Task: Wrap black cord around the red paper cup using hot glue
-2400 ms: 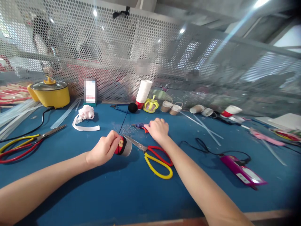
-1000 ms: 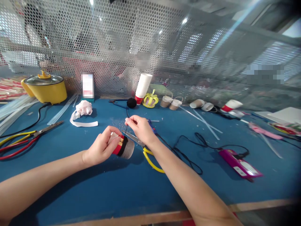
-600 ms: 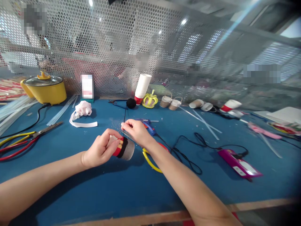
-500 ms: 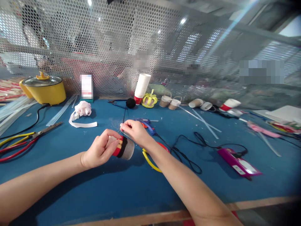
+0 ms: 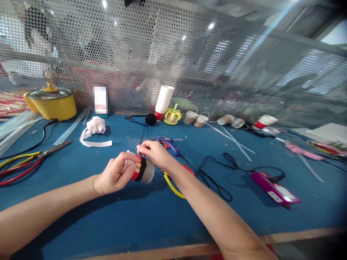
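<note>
My left hand [image 5: 114, 175] is closed round a small paper cup [image 5: 143, 170] lying on its side, with red, black and tan bands. My right hand [image 5: 155, 154] pinches a thin black cord [image 5: 142, 132] right at the cup's top edge. The cord runs back across the blue table to a black ball [image 5: 150, 119]. Red and yellow scissors [image 5: 173, 186] lie partly hidden under my right forearm. A blue glue gun [image 5: 166, 141] lies just behind my right hand.
A yellow pot [image 5: 51, 103], white ribbon [image 5: 94, 133] and other scissors [image 5: 29, 160] are on the left. A stack of white cups [image 5: 164, 99], a yellow crown [image 5: 172, 115] and small cups line the mesh wall. A purple device [image 5: 273, 189] with black cable lies right.
My right hand left the glue gun, took the black cord and moved left to the cup's top edge. The left hand kept hold of the cup.
</note>
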The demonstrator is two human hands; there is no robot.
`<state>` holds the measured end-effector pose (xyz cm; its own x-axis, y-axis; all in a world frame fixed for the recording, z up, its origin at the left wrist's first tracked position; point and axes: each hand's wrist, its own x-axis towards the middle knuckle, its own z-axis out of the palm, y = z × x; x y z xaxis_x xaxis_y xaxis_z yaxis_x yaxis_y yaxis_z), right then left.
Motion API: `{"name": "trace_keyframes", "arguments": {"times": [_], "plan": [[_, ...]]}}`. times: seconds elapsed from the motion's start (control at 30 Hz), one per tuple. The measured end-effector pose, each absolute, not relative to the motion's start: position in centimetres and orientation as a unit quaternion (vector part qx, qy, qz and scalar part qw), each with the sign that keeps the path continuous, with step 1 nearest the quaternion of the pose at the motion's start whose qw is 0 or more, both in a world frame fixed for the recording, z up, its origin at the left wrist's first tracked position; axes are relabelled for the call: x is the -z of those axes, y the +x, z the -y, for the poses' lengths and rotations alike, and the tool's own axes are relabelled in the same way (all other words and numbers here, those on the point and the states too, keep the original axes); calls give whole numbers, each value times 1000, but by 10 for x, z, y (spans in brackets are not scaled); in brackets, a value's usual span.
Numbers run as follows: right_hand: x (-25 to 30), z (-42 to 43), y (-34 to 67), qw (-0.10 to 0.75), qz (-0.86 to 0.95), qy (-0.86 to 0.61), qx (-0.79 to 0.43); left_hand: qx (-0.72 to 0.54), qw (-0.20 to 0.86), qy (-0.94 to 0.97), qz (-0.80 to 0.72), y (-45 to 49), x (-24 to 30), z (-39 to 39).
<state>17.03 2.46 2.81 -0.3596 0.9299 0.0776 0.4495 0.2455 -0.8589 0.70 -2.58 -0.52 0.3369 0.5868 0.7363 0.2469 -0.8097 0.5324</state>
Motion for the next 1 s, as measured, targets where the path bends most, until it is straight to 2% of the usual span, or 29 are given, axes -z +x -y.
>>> {"name": "trace_keyframes", "arguments": {"times": [0.3, 0.53, 0.67, 0.73, 0.83, 1.0], "plan": [[-21, -28, 171, 265, 703, -474, -460, -522, 251, 765, -282, 9, 9, 25], [-21, -28, 170, 268, 685, -478, -480, -522, 308, 739, -293, 11, 4, 27], [-28, -32, 176, 230, 666, -521, -481, -538, 390, 658, -353, 14, -4, 22], [-35, -33, 182, 242, 641, -543, -485, -551, 426, 602, -390, 16, -7, 16], [-44, -28, 188, 263, 655, -503, -499, -566, 451, 539, -430, 17, -7, 7], [-42, -11, 190, 244, 713, -423, -504, -549, 507, 508, -429, 16, -6, 5]]}}
